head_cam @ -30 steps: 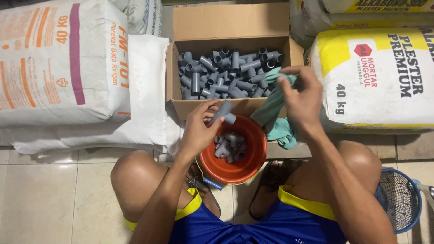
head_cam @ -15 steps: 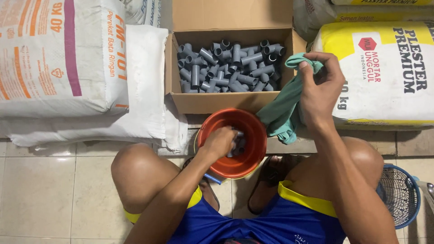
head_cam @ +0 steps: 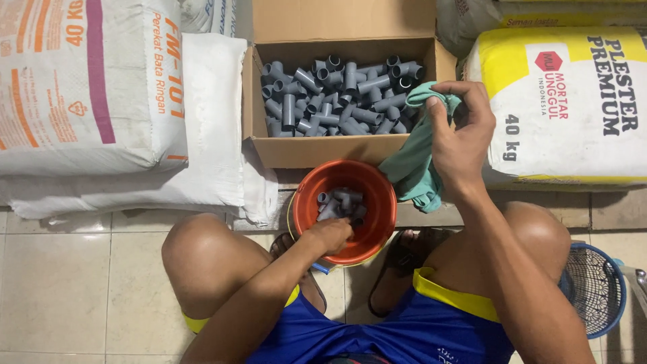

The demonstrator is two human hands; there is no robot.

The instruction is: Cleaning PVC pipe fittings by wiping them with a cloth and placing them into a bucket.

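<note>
The left hand reaches down into the orange bucket, its fingers curled among the grey pipe fittings that lie heaped at the bottom; whether it has closed on one of them cannot be told, since the fingertips are hidden by the back of the hand. The right hand is raised above and to the right of it, well apart from the left, pinching a teal cloth between thumb and fingers, with the cloth hanging down toward the bucket's right rim.

The fittings in the bucket lie just ahead of the left hand, under its knuckles, so the left hand is by far the nearer one; the right hand is off to the side and higher. The short pieces point in mixed directions, with no common long axis.

Beyond both hands stands an open cardboard box holding many more grey pipe fittings, its front wall just beyond the bucket. White cement sacks lie to the left of the left hand, a yellow-and-white mortar sack to the right of the right hand. A blue mesh basket sits on the tiled floor by the right knee.
</note>
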